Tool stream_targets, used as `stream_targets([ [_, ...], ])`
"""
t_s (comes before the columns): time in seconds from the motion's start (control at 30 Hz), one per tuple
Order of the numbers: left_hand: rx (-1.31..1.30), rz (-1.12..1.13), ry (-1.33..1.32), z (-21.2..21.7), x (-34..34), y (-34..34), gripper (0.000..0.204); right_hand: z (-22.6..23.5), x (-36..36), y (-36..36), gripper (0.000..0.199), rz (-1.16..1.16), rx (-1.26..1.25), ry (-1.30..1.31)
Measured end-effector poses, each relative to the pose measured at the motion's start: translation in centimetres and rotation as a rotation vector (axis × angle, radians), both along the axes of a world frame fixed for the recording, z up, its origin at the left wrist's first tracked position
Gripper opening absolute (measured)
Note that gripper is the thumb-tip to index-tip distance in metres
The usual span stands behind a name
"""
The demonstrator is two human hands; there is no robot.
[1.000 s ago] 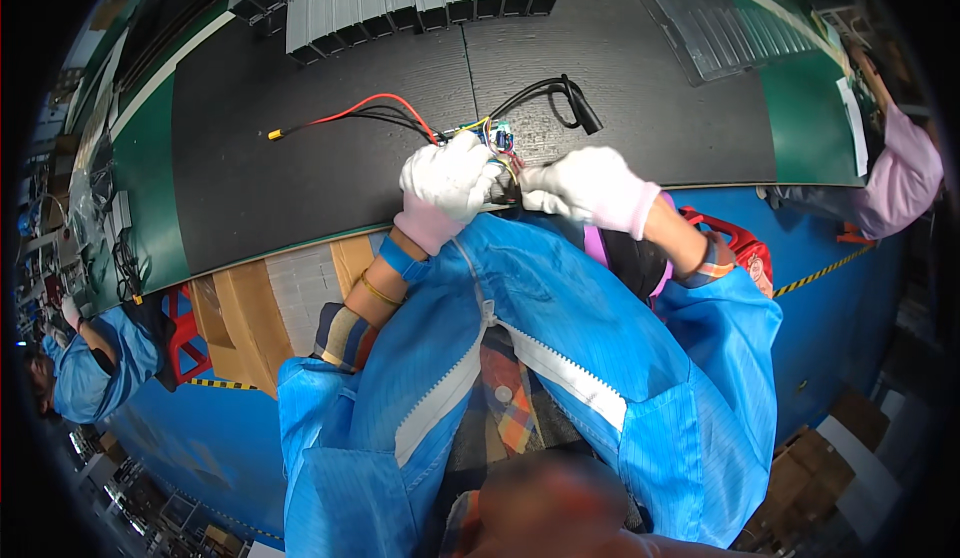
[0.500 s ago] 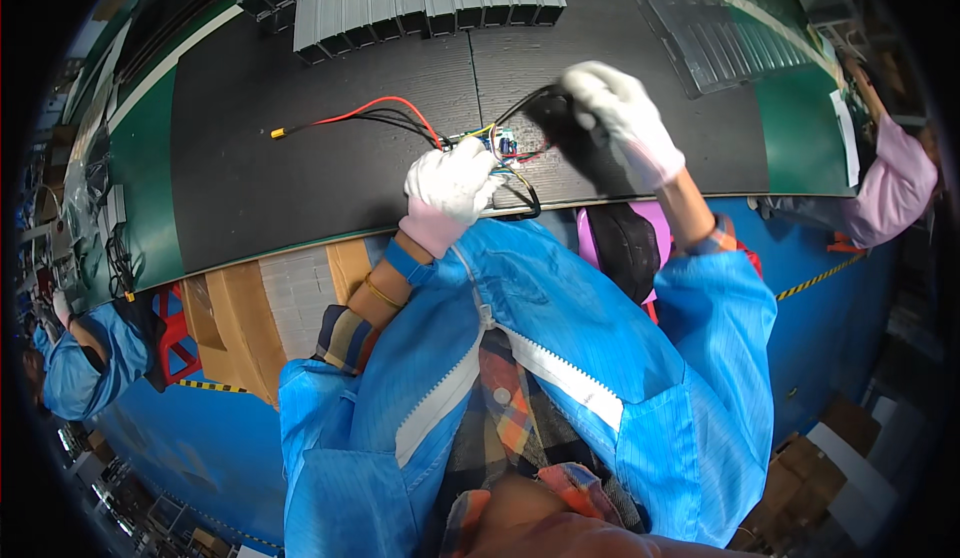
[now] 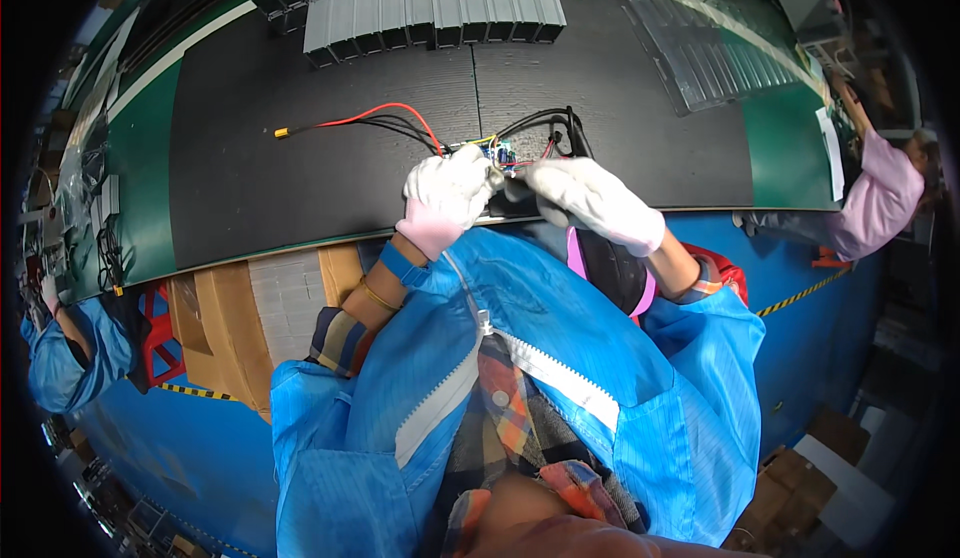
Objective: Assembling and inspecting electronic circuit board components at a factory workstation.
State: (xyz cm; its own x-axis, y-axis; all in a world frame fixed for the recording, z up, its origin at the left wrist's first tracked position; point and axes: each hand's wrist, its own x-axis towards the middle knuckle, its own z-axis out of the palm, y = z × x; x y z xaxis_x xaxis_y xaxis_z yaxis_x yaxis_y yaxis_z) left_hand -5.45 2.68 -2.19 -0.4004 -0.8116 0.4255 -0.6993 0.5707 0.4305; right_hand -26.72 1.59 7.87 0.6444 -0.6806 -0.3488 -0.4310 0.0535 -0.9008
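Observation:
My left hand (image 3: 448, 190), in a white glove, is closed on the near left part of a small blue-green circuit board (image 3: 506, 154) at the table's front edge. Its fingers hide much of the board. From the board's left side run red and black leads (image 3: 398, 108) ending in a yellow connector (image 3: 281, 133). A black cable (image 3: 548, 114) loops out on the board's right. My right hand (image 3: 592, 198), also gloved, is beside the board's near right side, fingers together and tips blurred. What it pinches there is hidden.
Rows of grey metal housings (image 3: 430, 10) stand at the table's far side. A clear plastic tray (image 3: 705, 63) lies at the far right. Below the front edge is an open carton (image 3: 235, 328). Co-workers sit at left (image 3: 85, 353) and right (image 3: 880, 193).
My right hand has let go of the black cable and come down and left to the board's near right side. The cable now rests on the table. My left hand stays on the board.

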Motion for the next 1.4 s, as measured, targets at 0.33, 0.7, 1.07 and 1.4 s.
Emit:
stream_targets([
  [0.33, 0.097, 0.004, -0.106, 1.1, 0.3, 0.1, 0.022, 0.8, 2.3, -2.7, 0.01, 0.121, -1.449, 0.704],
  [0.7, 0.089, -0.084, -0.036, 0.7, 0.4, -0.8, 0.015, 1.5, 0.0, -2.8, 0.025, 0.606, -0.482, 1.217],
  [1.07, 0.145, -0.08, 0.028, 0.2, 0.6, -0.8, 0.015, 3.0, 1.3, 0.0, 0.04, 0.555, -0.575, 0.349],
  [1.4, 0.074, 0.026, -0.052, 0.2, -0.2, 0.0, 0.019, 2.0, 1.7, -5.0, 0.012, 0.286, -1.292, 0.93],
])
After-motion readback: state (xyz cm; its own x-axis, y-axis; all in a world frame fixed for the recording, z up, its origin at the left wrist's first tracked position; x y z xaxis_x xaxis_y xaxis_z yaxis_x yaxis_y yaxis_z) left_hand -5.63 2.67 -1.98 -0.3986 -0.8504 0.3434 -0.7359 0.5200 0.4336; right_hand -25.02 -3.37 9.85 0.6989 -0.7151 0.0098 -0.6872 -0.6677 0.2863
